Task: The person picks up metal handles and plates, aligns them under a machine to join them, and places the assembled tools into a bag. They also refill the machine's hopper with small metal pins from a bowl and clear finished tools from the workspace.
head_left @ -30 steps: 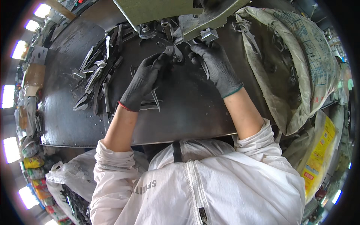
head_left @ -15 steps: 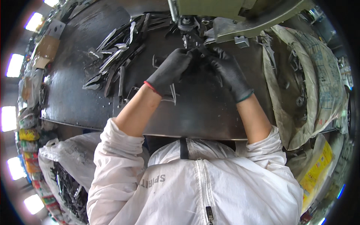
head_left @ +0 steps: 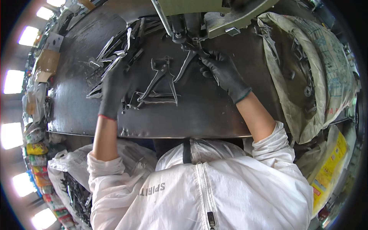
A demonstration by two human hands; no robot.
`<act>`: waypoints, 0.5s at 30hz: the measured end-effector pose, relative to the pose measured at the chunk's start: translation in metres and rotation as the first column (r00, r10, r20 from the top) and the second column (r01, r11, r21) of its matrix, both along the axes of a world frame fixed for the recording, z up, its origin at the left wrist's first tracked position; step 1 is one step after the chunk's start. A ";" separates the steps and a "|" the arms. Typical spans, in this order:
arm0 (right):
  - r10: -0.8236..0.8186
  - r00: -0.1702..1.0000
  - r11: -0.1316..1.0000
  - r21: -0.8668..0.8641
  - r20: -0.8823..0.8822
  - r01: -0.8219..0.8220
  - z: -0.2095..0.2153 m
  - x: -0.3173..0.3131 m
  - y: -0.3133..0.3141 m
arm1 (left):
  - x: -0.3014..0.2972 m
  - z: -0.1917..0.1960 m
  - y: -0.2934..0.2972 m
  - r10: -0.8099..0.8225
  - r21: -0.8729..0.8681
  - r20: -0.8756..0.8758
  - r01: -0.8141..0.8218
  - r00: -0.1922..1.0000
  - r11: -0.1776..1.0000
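Two black-gloved hands work apart on the dark steel bench [head_left: 214, 119]. The right hand [head_left: 222, 71], in the upper middle of the frame, pinches the handle end of a flat metal plier blank [head_left: 183, 67] whose far end sits under the head of the green press [head_left: 191, 15] at the top edge; its fingers curl around the part, wrist bent back, forearm running down and right to a white sleeve. The left hand [head_left: 113, 90], at centre left, lies palm down with its fingers pressed together over the near edge of the heap of loose blanks [head_left: 111, 53]; whether it actually grips one I cannot tell. A few finished-looking plier pieces [head_left: 157, 86] lie between the hands.

Judging from this, the step in hand looks like feeding one blank into the press while the other hand fetches the following piece. The next move seems to call for keeping the blank seated squarely and fingertips clear of the tool.

A grey sack of parts [head_left: 306, 69] fills the right side.
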State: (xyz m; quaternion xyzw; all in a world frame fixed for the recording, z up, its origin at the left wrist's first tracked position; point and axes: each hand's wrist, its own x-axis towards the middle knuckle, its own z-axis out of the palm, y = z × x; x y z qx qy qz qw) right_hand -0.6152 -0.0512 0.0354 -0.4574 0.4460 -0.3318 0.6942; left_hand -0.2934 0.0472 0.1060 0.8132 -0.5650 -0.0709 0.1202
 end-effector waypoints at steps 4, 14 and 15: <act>0.032 0.999 0.998 -0.047 -0.037 -0.034 0.029 0.006 0.004 | 0.068 -0.043 0.027 -0.019 0.351 0.309 -0.096 0.951 0.931; 0.077 0.995 0.997 -0.008 -0.055 -0.078 0.037 -0.002 0.015 | 0.102 -0.059 0.036 0.215 0.116 -0.544 -0.182 0.811 0.977; 0.073 0.988 0.996 -0.047 -0.136 -0.080 0.036 -0.001 0.015 | 0.099 -0.053 0.034 0.211 0.116 -0.543 -0.176 0.813 0.978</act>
